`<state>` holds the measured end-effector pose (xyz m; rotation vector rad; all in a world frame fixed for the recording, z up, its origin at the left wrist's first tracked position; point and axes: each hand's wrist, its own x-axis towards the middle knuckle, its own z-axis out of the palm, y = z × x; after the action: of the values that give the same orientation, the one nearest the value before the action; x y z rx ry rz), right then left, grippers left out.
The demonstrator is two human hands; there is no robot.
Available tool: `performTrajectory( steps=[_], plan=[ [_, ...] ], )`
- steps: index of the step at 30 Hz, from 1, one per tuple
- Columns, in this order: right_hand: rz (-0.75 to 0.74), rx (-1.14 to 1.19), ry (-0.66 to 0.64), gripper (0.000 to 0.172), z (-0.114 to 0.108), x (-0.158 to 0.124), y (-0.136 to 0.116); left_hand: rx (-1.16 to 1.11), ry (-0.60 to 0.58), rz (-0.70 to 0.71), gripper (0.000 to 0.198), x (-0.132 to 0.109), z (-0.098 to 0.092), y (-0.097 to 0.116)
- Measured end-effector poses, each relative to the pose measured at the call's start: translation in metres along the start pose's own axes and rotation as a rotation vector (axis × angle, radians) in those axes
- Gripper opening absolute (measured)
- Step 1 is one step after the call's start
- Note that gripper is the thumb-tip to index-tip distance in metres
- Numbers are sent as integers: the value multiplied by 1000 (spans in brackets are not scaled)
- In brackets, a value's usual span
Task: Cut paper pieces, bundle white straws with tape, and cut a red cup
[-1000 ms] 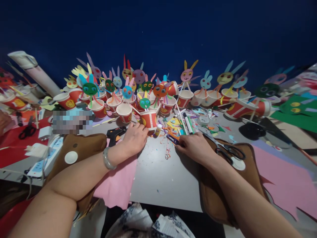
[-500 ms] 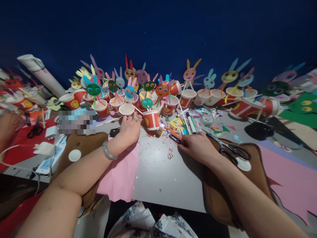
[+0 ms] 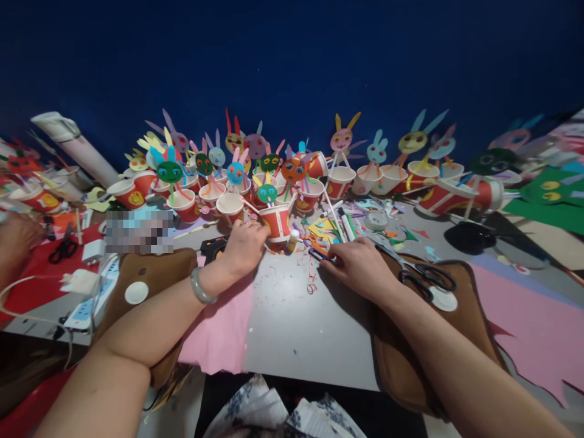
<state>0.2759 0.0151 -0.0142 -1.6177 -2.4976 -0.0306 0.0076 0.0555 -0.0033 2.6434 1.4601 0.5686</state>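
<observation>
My left hand point(image 3: 246, 246), with a bangle on the wrist, reaches to the lower left side of a red-and-white paper cup point(image 3: 277, 224). Its fingers are partly bent, and I cannot tell whether they touch the cup. A green paper rabbit face point(image 3: 267, 194) with yellow ears stands up from this cup. A small bottle with a white cap point(image 3: 293, 238) is beside the cup's base. My right hand point(image 3: 358, 264) rests on the table, fingers closed on a slim dark blue tool point(image 3: 318, 254), mostly hidden. Black-handled scissors point(image 3: 417, 267) lie just right of it.
Several cups with paper rabbit faces line the back against a blue wall point(image 3: 292, 67). Paper scraps and markers point(image 3: 347, 225) lie before them. Brown pads point(image 3: 438, 347), pink paper point(image 3: 219, 334) and a power strip point(image 3: 93, 298) lie nearer. Another person's hand point(image 3: 18, 243) is at far left.
My left hand has moved right, from in front of a plain-topped cup toward the cup with the green face. My right hand stays nearly in place. The view has shifted slightly.
</observation>
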Motion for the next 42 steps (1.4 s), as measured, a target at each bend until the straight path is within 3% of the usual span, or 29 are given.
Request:
performTrajectory(
  steps=[3,6,8,10,15,23,25,28,31,34,42],
  plan=[
    [-153,151,188,28,-2,-2,-5,-573,34,-23,12,-10,1,23],
    [-312,276,322,37,0,-4,-13,-1070,-85,-164,8,-19,10,41],
    [-378,299,370,39,4,-4,-20,-1277,-149,-269,15,-22,17,47],
    [-422,280,405,31,7,-4,-26,-1363,-156,-349,21,-23,21,50],
    [-516,216,464,6,12,-2,-37,-1364,-156,-417,27,-19,19,48],
    [-490,89,433,5,15,-1,-43,-1465,-76,-417,23,-16,36,43],
    [-422,153,447,7,11,3,-42,-1386,-22,-340,16,-16,42,40],
    [-205,270,454,13,0,16,-38,-1220,73,-218,11,-16,47,34],
    [-44,346,371,22,-11,34,-32,-1146,102,-219,22,-16,52,30],
    [16,398,252,26,-18,50,-27,-1122,91,-243,36,-15,57,27],
    [-45,370,61,26,-27,70,-31,-1172,-91,-258,62,-10,65,24]
  ],
)
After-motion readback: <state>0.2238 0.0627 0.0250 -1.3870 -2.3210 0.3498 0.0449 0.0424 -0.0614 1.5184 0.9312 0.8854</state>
